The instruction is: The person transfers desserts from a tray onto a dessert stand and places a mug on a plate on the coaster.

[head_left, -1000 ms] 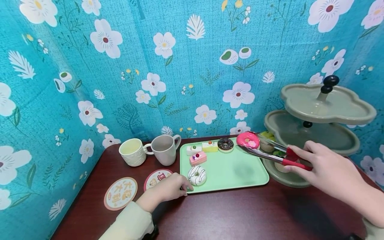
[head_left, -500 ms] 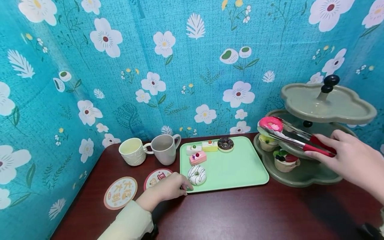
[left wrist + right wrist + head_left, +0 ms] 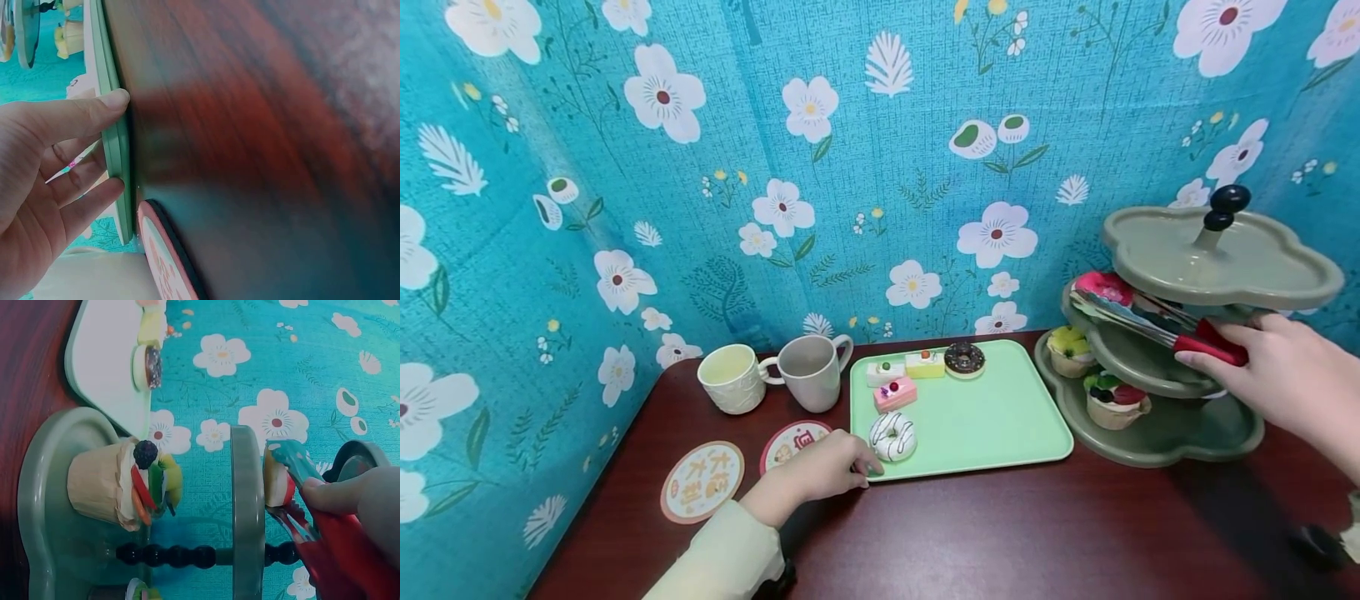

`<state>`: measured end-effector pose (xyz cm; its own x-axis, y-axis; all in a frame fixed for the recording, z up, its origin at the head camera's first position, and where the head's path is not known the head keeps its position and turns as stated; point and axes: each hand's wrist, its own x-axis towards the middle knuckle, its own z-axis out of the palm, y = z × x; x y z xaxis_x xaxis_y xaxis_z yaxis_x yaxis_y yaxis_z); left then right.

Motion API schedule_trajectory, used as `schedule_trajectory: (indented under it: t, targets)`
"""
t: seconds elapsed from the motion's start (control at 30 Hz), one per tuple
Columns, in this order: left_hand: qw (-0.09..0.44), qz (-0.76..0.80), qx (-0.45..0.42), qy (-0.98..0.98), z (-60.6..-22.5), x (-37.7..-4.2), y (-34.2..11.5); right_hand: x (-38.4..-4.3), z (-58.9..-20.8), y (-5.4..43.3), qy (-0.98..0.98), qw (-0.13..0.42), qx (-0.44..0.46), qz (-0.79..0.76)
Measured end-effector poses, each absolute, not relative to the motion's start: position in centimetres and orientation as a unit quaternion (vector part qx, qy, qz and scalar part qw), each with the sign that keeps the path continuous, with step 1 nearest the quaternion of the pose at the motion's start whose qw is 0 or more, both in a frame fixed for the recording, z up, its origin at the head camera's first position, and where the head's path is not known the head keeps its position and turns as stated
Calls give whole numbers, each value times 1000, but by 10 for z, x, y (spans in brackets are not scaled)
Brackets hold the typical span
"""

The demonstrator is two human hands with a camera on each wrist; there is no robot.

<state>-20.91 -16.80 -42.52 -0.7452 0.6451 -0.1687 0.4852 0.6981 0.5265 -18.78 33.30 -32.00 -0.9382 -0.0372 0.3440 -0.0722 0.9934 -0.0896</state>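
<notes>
With my right hand I grip red-handled metal tongs. Their tips are at a pink-iced donut at the left part of the middle tier of a grey-green cake stand. In the right wrist view the donut stands right by the tier's surface; whether it rests there fully is hard to tell. My left hand holds the front left corner of a light green tray; in the left wrist view the thumb and little finger touch the rim, other fingers behind it.
On the tray lie a white striped donut, a chocolate donut and several small cake pieces. Fruit cupcakes sit on the bottom tier. Two mugs and two round coasters are at the left.
The pink donut, in the tongs, has gone from the tray's back right corner rightward to the stand's middle tier. My left hand has stayed at the tray corner.
</notes>
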Motion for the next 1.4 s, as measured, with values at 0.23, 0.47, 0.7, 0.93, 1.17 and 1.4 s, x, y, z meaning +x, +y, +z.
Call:
schedule_trajectory:
  t: [0.23, 0.47, 0.7, 0.93, 1.17, 1.4]
  targets:
    - [172, 227, 313, 906, -425, -209, -168, -192, -314, 330, -989, 138, 7, 48]
    - [176, 227, 312, 906, -426, -210, -168, -199, -316, 332, -990, 130, 6, 52]
    - [179, 229, 311, 905, -426, -209, -168, -204, -319, 334, -990, 138, 8, 42]
    - [178, 234, 312, 904, -425, -209, -169, -205, -324, 336, -989, 143, 10, 45]
    - [168, 233, 321, 902, -424, -207, -167, -204, -323, 335, -989, 138, 13, 42]
    - [155, 224, 329, 904, -422, -206, -166, -201, -320, 334, -990, 129, 18, 46]
